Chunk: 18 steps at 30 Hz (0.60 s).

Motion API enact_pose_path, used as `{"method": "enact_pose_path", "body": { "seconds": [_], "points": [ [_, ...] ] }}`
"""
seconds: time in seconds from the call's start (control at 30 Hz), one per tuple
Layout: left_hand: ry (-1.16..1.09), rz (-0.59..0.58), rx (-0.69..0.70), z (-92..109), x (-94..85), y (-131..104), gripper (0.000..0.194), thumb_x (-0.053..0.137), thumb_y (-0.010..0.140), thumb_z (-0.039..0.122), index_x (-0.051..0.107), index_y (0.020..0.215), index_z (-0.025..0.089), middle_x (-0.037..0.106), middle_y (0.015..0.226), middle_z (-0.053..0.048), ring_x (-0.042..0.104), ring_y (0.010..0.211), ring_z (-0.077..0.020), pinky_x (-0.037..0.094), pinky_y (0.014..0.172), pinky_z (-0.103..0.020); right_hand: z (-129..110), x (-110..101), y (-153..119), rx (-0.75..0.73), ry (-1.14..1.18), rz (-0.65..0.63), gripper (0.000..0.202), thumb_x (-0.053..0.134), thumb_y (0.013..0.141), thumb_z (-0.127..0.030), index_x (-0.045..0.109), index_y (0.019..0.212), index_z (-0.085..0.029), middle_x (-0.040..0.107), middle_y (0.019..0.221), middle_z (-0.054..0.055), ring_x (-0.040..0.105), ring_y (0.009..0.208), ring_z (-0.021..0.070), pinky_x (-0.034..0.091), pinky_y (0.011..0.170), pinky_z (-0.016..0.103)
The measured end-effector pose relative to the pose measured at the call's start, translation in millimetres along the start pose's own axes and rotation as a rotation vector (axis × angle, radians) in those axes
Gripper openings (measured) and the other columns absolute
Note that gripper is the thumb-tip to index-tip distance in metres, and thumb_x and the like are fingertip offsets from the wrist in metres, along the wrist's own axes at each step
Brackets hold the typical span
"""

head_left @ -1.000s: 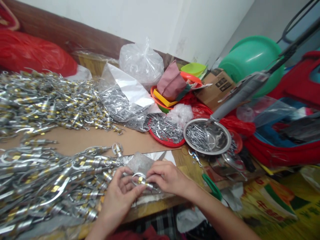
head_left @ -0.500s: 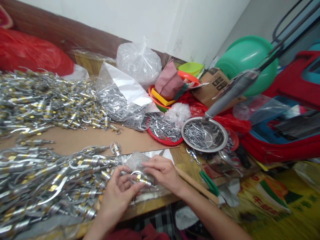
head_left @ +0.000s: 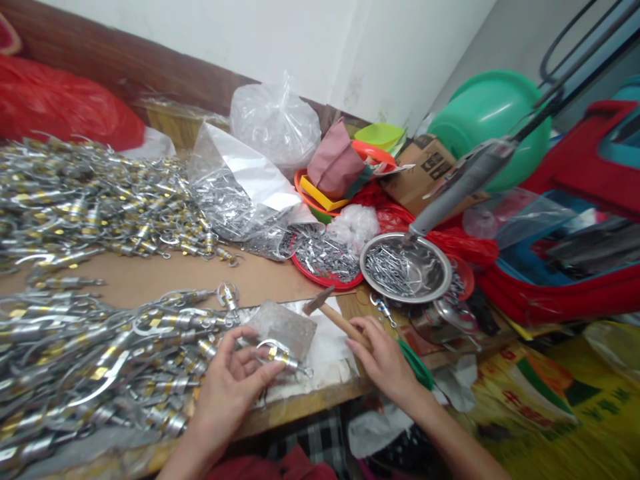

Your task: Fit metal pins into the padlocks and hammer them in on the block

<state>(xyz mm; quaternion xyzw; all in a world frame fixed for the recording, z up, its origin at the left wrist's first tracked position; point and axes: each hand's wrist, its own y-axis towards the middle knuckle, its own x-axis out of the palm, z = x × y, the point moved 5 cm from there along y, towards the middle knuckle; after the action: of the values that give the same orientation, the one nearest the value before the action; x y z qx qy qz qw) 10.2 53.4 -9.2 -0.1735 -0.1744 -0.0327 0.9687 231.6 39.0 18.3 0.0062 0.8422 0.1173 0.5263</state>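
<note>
Between the thumb and fingers of my left hand [head_left: 235,377] is a silver-and-brass metal fitting [head_left: 280,358] with a curved hook-like lever and a small ring at its right end. It is held over the near edge of a flat grey metal block [head_left: 286,327]. My right hand [head_left: 377,353] is closed round the wooden handle of a hammer [head_left: 337,320]. The hammer's head points up and left, lying by the block's right corner on white paper [head_left: 327,347]. Whether the hammer is lifted off the paper I cannot tell.
Similar fittings lie in a near heap [head_left: 100,367] and a far heap [head_left: 100,193] on the left. Beyond the block stand a red tray [head_left: 327,287] of small metal parts and a steel bowl [head_left: 440,287] of pins. Green-handled scissors [head_left: 417,367] lie right of my right hand.
My right hand has moved right, away from the fitting, and taken hold of the hammer handle. The block is now uncovered. My left hand still holds the fitting in nearly the same place.
</note>
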Motion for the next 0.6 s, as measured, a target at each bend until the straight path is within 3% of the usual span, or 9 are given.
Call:
{"method": "enact_pose_path", "body": {
  "seconds": [0.13, 0.23, 0.33, 0.43, 0.6],
  "points": [
    [0.0, -0.006, 0.0, -2, -1.8, 1, 0.052, 0.075, 0.054, 0.02, 0.038, 0.09, 0.024, 0.062, 0.064, 0.005, 0.066, 0.063, -0.0179, 0.052, 0.059, -0.027, -40, -32, -6, -0.275, 0.095, 0.154, 0.044, 0.045, 0.083, -0.011, 0.041, 0.124, -0.026, 0.058, 0.108, 0.005, 0.056, 0.096, 0.0151, 0.046, 0.078, 0.024],
    [0.006, -0.001, 0.001, -3, -3.4, 2, 0.053, 0.076, 0.053, 0.02, 0.038, 0.09, 0.024, 0.063, 0.063, 0.005, 0.066, 0.062, -0.0183, 0.052, 0.06, -0.029, -55, -30, -12, -0.379, 0.009, 0.084, 0.05, 0.041, 0.082, -0.005, 0.039, 0.127, -0.027, 0.06, 0.104, 0.004, 0.058, 0.09, 0.0151, 0.047, 0.073, 0.025],
    [-0.012, 0.0, 0.008, -3, -3.6, 2, 0.053, 0.076, 0.052, 0.02, 0.038, 0.089, 0.024, 0.065, 0.063, 0.004, 0.066, 0.061, -0.0197, 0.053, 0.059, -0.031, -56, -17, -16, -0.36, -0.087, -0.029, 0.049, 0.038, 0.082, -0.006, 0.042, 0.126, -0.025, 0.062, 0.096, 0.004, 0.059, 0.081, 0.0158, 0.048, 0.067, 0.026],
    [-0.022, 0.001, 0.013, -3, -2.1, 2, 0.052, 0.076, 0.051, 0.019, 0.039, 0.088, 0.024, 0.065, 0.062, 0.005, 0.066, 0.06, -0.0189, 0.053, 0.058, -0.03, -54, -15, -20, -0.35, -0.082, 0.058, 0.048, 0.037, 0.083, -0.006, 0.042, 0.126, -0.026, 0.062, 0.097, 0.005, 0.059, 0.083, 0.0161, 0.048, 0.07, 0.027],
    [0.024, 0.013, 0.016, 0, -0.2, -1, 0.051, 0.075, 0.053, 0.022, 0.039, 0.09, 0.023, 0.064, 0.062, 0.005, 0.065, 0.06, -0.018, 0.053, 0.058, -0.029, -32, -5, -22, -0.221, 0.035, 0.053, 0.039, 0.04, 0.085, -0.014, 0.049, 0.121, -0.024, 0.063, 0.096, 0.005, 0.061, 0.083, 0.0141, 0.05, 0.071, 0.023]
  ]
}}
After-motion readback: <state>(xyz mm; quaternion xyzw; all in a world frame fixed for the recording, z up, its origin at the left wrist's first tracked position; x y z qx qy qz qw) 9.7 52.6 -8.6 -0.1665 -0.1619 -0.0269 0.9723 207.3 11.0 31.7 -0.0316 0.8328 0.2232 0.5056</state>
